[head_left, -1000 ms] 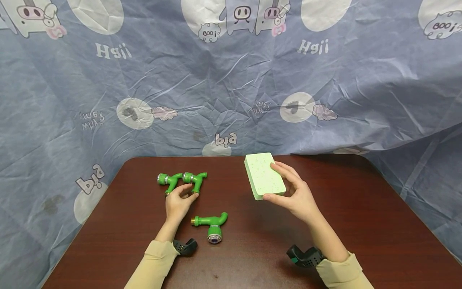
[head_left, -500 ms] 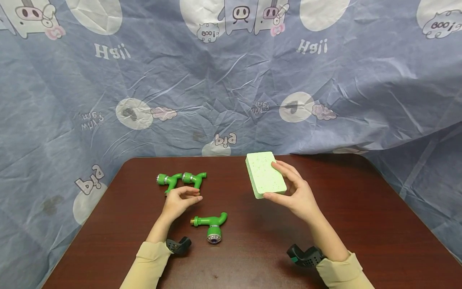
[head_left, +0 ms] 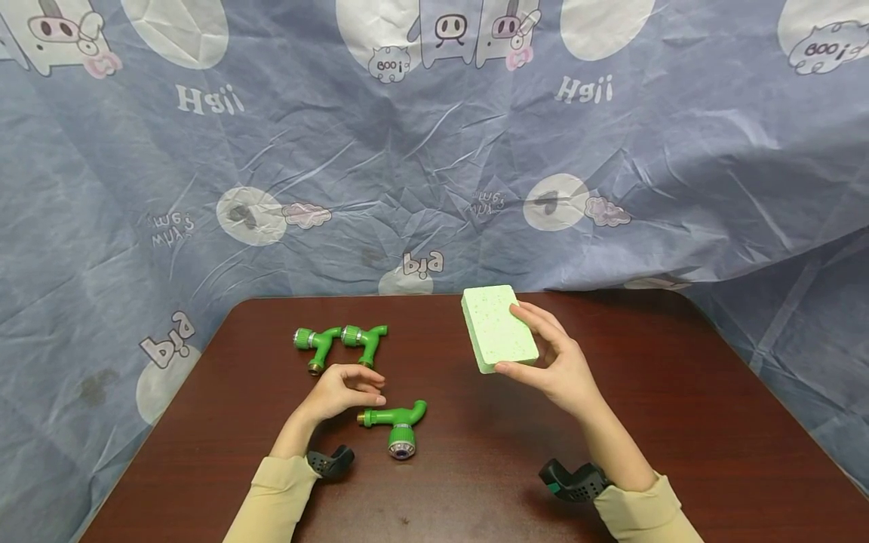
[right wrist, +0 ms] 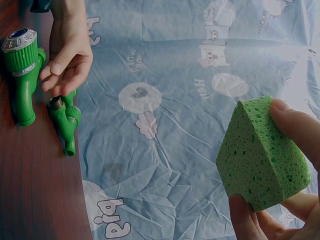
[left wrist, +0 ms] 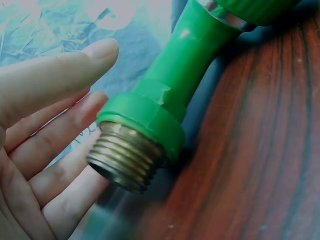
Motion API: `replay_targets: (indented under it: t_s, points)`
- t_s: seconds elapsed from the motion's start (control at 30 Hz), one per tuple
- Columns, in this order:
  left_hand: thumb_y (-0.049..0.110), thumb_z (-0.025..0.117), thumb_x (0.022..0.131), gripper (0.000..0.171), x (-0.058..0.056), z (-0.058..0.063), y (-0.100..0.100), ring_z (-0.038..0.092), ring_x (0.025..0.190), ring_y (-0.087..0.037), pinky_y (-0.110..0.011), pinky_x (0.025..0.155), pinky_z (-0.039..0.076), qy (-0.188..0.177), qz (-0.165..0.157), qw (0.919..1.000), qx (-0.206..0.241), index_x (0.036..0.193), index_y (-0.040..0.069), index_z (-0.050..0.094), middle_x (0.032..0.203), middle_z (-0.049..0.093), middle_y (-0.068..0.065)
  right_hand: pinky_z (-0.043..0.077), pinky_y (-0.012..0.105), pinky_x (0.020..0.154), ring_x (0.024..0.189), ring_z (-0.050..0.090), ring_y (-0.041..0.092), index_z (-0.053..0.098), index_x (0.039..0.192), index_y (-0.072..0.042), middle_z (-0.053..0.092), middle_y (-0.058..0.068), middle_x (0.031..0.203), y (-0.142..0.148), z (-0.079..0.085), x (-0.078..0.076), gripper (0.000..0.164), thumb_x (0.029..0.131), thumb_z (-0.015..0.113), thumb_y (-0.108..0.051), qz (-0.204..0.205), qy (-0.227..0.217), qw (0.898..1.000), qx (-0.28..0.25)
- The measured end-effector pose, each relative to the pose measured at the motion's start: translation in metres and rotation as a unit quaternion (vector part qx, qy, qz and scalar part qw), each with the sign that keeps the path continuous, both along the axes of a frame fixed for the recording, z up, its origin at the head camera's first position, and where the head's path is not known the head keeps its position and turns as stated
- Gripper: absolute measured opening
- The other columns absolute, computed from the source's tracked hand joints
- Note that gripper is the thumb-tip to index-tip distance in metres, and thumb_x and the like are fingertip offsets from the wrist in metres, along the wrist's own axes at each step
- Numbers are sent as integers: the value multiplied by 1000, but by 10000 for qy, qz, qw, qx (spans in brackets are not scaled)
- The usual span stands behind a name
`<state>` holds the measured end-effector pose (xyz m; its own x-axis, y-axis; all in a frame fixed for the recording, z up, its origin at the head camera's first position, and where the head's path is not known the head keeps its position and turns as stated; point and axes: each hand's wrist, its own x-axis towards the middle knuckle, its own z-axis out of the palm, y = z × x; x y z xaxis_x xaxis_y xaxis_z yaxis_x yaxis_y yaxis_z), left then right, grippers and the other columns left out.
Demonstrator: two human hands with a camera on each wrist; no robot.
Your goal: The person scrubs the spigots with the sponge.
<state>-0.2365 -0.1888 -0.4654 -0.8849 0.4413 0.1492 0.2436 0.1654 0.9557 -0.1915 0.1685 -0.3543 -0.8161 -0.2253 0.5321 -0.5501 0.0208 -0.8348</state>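
Note:
My right hand [head_left: 560, 369] grips a pale green sponge [head_left: 498, 326] by its right side and lower edge, raised over the table. In the right wrist view the sponge [right wrist: 260, 155] shows its pores, thumb on one face and fingers beneath. My left hand [head_left: 336, 394] holds nothing; its fingers are loosely bent beside the brass end of the nearer green faucet [head_left: 402, 434]. Two more green faucets, the left one [head_left: 317, 343] and the right one [head_left: 366, 341], lie side by side behind that hand. A brass threaded end [left wrist: 127, 155] fills the left wrist view, close to the fingers.
The dark red-brown table [head_left: 468, 467] has a far edge just before a blue patterned cloth [head_left: 434, 151] hung behind it. Black wrist devices are on both wrists, the left device [head_left: 331, 461] and the right device [head_left: 575, 483].
My left hand has drawn back from the right rear faucet toward the nearer one, its fingers coming off the rear faucet's lower end. The right hand and sponge have stayed nearly still.

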Motion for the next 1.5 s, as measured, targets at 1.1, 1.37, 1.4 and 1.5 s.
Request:
replay_targets:
  t_s: [1.1, 1.37, 1.4, 1.5]
  points:
    - [9, 85, 67, 49, 29, -12, -10, 62, 103, -25, -28, 86, 51, 537, 19, 9970, -552, 111, -4, 66, 110, 65, -17, 53, 21, 74, 112, 51, 14, 45, 134, 7, 35, 16, 139, 1, 3, 2, 75, 66, 75, 18, 70, -90, 9999, -115]
    - [6, 81, 72, 38, 38, 8, -7, 65, 85, -19, -27, 73, 54, 695, 96, 9920, -1053, 107, -3, 69, 103, 68, -16, 52, 18, 76, 113, 50, 14, 45, 134, 7, 35, 18, 139, 0, 3, 2, 76, 65, 76, 18, -14, -73, 10000, -47]
    - [7, 81, 73, 37, 38, 7, -7, 64, 86, -18, -27, 73, 54, 771, 98, 9913, -1062, 106, -2, 69, 102, 68, -14, 52, 18, 76, 113, 50, 14, 45, 133, 7, 35, 18, 139, 0, 3, 3, 76, 65, 75, 18, 2, -58, 10000, -59]
    - [10, 81, 73, 34, 32, -5, -9, 64, 88, -16, -28, 71, 54, 970, 151, 9899, -1018, 104, 1, 71, 102, 68, -9, 53, 20, 75, 112, 50, 14, 44, 134, 8, 35, 18, 139, -1, 3, 3, 75, 65, 75, 18, 80, -64, 9999, -107]
